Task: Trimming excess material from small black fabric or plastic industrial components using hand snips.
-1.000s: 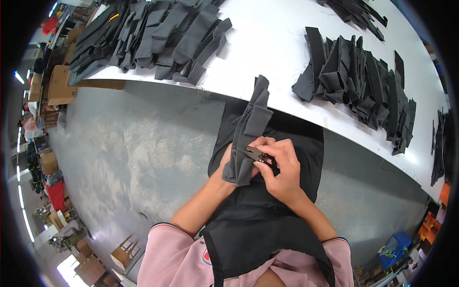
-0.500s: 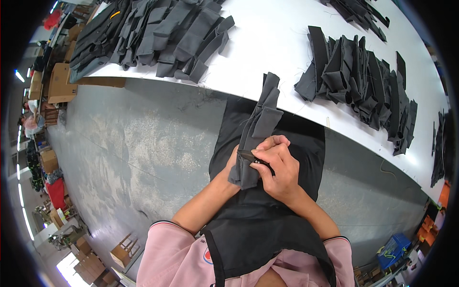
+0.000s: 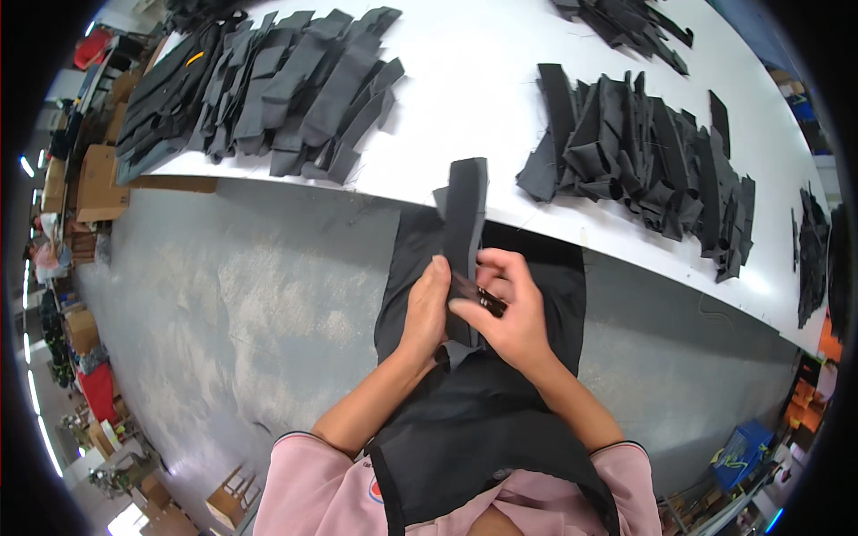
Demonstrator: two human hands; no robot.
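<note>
A dark grey fabric strip [image 3: 465, 210] stands up between my hands, its far end reaching over the table's front edge. My left hand [image 3: 425, 305] is closed on the strip's left side, thumb up along it. In my right hand [image 3: 516, 313] is a pair of small black thread snips [image 3: 490, 302], held between thumb and fingers with the blades against the strip. The blades are smeared by motion. A short grey end of the fabric hangs below my hands, in front of my black apron [image 3: 474, 411].
Along the white table [image 3: 447, 98] lie a row of grey fabric pieces [image 3: 313, 98] at left and a heap of dark strips [image 3: 643, 161] at right. More strips [image 3: 626, 31] are at the far side. Cardboard boxes [image 3: 98, 183] stand left, a blue crate [image 3: 742, 451] lower right.
The strip has been turned, so a flat, smooth face shows instead of the folded layers. My left hand has come round to its left side. The snips remain in my right hand.
</note>
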